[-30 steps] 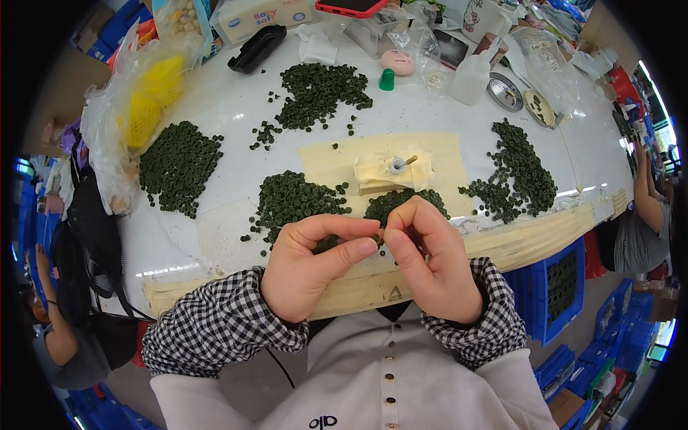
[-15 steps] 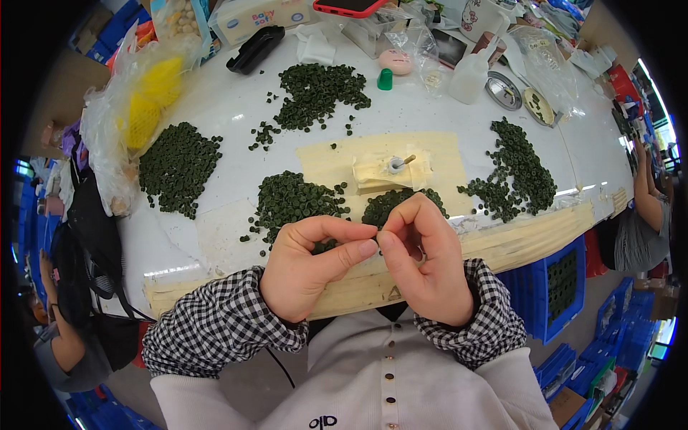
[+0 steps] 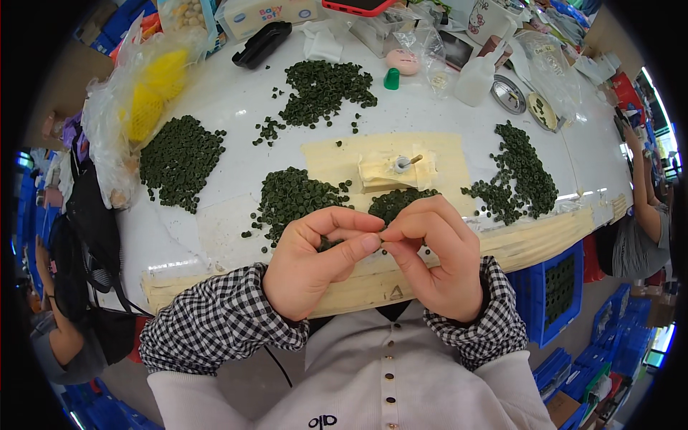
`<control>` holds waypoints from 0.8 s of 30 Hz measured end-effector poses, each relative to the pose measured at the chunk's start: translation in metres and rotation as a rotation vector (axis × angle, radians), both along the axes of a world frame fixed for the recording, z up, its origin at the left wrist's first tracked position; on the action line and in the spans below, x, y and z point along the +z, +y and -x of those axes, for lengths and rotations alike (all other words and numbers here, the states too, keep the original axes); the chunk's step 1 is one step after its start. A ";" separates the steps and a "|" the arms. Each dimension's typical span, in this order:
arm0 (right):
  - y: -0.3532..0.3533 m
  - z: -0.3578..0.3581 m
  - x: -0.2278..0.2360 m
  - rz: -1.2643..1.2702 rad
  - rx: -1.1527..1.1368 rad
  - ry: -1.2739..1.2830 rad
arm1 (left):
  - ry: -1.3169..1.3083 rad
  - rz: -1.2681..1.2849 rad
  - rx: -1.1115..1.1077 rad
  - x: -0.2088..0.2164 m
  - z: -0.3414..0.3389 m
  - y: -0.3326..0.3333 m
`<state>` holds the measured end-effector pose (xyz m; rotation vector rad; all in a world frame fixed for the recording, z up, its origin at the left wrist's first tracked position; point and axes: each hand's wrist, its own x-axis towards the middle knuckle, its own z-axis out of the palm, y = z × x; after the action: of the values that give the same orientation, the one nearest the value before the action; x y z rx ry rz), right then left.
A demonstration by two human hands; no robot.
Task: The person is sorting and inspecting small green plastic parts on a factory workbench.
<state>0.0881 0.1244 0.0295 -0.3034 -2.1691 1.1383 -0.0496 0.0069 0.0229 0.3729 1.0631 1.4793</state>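
My left hand (image 3: 315, 254) and my right hand (image 3: 441, 258) meet over the table's near edge, each in a thumb-and-finger pinch. Whatever sits between the fingertips is too small and covered to make out. Just beyond the left hand lies a pile of small round dark green parts (image 3: 294, 204). Another pile of green parts (image 3: 401, 204) is partly hidden behind the right hand. Past it stands a taped block with a white socket (image 3: 403, 165) and a short brown peg (image 3: 416, 159) sticking out, on a patch of cream tape (image 3: 451, 158).
More green piles lie at the left (image 3: 180, 161), the back (image 3: 322, 93) and the right (image 3: 519, 172). A plastic bag with yellow netting (image 3: 154, 93) is at far left. A squeeze bottle (image 3: 474, 79) and round tins (image 3: 509, 94) stand back right. A blue crate (image 3: 552, 294) sits below the table's right edge.
My right hand has shifted slightly to the right and its fingers have straightened a little over the left fingertips. The left hand stays nearly in place. The whole view has moved slightly.
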 end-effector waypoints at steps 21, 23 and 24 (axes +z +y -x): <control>0.003 -0.007 0.001 0.553 0.122 -0.094 | 0.353 -0.075 -0.081 0.002 0.001 0.000; 0.003 -0.007 0.001 0.528 0.120 -0.103 | 0.381 -0.070 -0.075 0.002 0.001 0.000; 0.003 -0.007 0.001 0.515 0.118 -0.107 | 0.395 -0.068 -0.073 0.002 0.001 0.000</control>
<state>0.0952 0.1273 0.0307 -0.4718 -1.9721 1.7802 -0.0503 0.0067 0.0249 0.7671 1.2949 1.4102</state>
